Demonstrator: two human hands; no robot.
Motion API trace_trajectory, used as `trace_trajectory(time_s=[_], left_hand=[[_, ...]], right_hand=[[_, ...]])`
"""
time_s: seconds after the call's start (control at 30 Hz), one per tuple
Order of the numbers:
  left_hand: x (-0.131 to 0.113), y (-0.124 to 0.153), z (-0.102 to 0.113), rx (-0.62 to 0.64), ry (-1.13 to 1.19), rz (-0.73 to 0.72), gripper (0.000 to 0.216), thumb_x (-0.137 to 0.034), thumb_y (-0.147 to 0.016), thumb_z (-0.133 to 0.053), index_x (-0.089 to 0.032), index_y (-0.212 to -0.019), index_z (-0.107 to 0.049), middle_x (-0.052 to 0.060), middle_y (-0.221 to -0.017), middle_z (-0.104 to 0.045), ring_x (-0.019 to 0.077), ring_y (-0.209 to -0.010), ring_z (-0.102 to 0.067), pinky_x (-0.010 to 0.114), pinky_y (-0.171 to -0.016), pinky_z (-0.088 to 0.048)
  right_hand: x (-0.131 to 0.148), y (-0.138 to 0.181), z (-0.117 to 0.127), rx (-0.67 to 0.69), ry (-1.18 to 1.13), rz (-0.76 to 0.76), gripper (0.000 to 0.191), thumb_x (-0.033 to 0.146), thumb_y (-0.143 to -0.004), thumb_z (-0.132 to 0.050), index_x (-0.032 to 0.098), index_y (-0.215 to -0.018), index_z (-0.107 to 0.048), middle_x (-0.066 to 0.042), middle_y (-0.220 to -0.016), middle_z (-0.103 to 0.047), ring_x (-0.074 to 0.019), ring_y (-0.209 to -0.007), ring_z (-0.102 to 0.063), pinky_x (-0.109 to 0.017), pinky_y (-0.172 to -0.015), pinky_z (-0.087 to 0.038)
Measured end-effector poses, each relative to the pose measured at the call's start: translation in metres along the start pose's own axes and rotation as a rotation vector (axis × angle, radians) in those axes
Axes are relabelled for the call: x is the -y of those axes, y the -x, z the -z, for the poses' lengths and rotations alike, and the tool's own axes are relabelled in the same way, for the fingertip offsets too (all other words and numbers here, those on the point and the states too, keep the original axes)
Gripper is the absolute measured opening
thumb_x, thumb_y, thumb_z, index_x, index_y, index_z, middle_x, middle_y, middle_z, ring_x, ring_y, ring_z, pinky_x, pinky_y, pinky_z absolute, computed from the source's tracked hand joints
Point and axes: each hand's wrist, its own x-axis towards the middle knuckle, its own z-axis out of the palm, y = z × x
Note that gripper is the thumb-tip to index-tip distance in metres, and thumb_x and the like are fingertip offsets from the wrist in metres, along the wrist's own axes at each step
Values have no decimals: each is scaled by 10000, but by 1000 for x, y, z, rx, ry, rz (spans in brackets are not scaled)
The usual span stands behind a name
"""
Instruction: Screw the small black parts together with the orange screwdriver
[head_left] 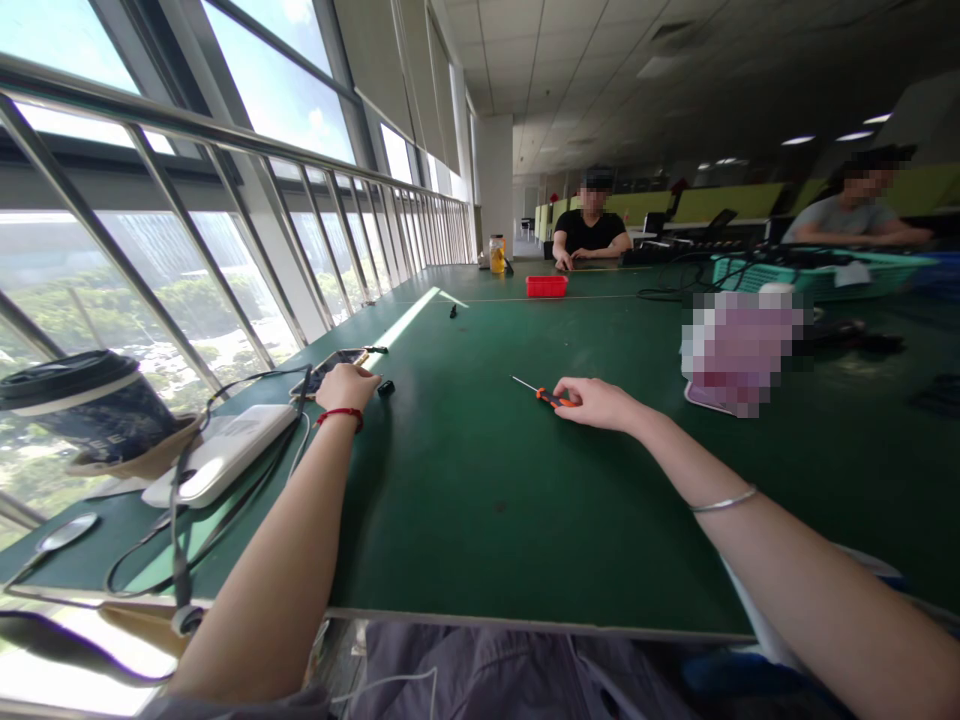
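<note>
the hands are well apart over the green bench (525, 520). right of centre, the right hand (598, 403) is closed round the handle of an orange-and-black screwdriver (553, 397), its tip pointing to the upper left. left of centre, the left hand (347, 386) is at a shallow dark tray (324, 370); whether its fingers grip anything, i cannot tell. a small black piece (385, 388) lies just beside them, and a sideways brush could knock it away. at lower left, loose dark cables (177, 540) might catch that arm and shift the white box (232, 450).
</note>
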Motion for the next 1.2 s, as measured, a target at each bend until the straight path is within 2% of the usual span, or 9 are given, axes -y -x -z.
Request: trace_trajectory(time_s=[0.4,0.93,1.1,1.2], left_hand=[[2,-4,-4,75,22,-7,315,-392,-697,-644,-205,-940,-717,101,-1039,-681,308,-1014,-602,396,-847,-489],[-2,1,-2,65,-8,-15,258,-385,-679,-660,-217,-867,-713,92,-1006,-689,301,-980,-616,381,-814,-496],[-2,1,-2,98,-20,-4,300,-419,-698,-635,-216,-905,-709,105,-1060,-669,310,-1020,-598,396,-856,-475],[-2,0,-3,74,-37,-8,331,-468,-736,-571,-198,-873,-706,119,-1044,-669,323,-1015,-598,405,-845,-478]], right_hand=[[1,0,1,4,2,-1,305,395,-771,-505,240,-1024,-573,9,-717,-562,-127,-595,-481,-243,-507,-294],[-1,-1,-1,-17,3,6,287,403,-758,-513,252,-992,-581,14,-706,-570,-128,-595,-488,-240,-510,-286],[-1,-1,0,-7,6,7,298,413,-762,-502,246,-996,-578,12,-710,-565,-127,-592,-482,-242,-508,-287],[0,0,0,-4,3,6,301,403,-762,-505,243,-1006,-578,11,-714,-571,-127,-590,-480,-243,-504,-292]])
